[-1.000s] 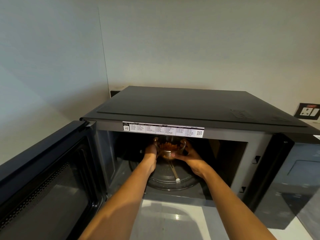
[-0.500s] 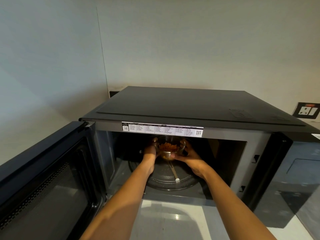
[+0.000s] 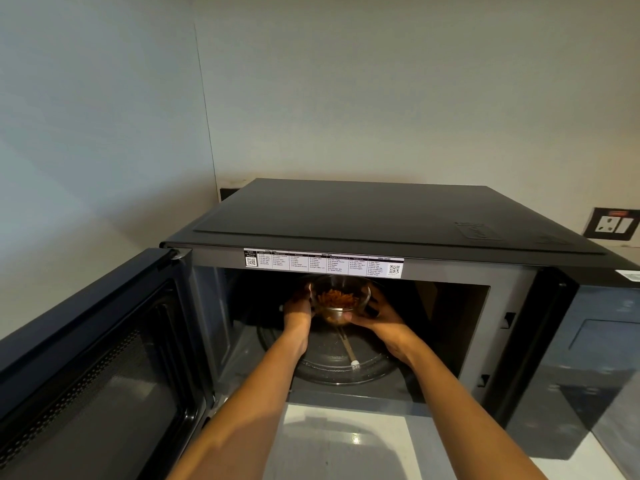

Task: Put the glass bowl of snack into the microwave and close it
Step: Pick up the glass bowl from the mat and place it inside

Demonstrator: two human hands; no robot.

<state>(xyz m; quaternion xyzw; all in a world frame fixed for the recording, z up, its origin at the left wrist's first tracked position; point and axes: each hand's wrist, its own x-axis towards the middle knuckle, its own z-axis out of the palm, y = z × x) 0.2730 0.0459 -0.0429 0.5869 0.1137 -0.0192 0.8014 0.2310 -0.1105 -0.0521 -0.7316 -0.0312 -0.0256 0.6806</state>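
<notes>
Inside the open microwave [image 3: 381, 216] cavity, both hands are cupping the glass bowl [image 3: 341, 297] from opposite sides. The left hand [image 3: 298, 311] is pressing its fingers against the bowl's left wall, and the right hand [image 3: 379, 320] is wrapping the right wall and lower edge, so each hand is closed on the bowl. The bowl is sitting upright, with orange-brown snack [image 3: 337, 297] showing through the glass. It is hanging over the back part of the glass turntable [image 3: 346, 362]; cannot tell whether its base is touching the plate. Both forearms are reaching in from the bottom edge across the pale worktop [image 3: 346, 441]. The microwave door [image 3: 93, 368] is standing swung wide open at left. A white label strip [image 3: 323, 263] is running along the frame just above the cavity. A wall socket [image 3: 613, 224] is showing at far right.
</notes>
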